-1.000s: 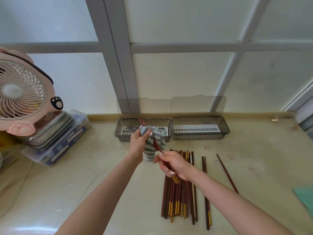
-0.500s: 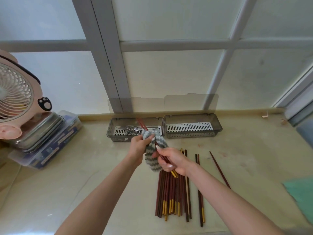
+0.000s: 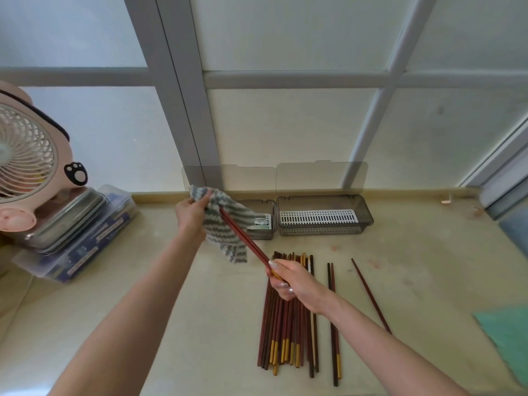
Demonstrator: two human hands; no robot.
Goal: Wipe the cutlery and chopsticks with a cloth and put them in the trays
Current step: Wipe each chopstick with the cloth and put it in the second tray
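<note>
A pale counter runs beneath a frosted, grey-framed window. Two smoky trays sit at its back edge, with a chopstick pile nearer. The left hand grips a grey-striped cloth at the tips of dark red chopsticks, which the right hand pinches above the pile.

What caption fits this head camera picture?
Left hand holds a striped cloth at the tips of chopsticks gripped by the right hand.
</note>
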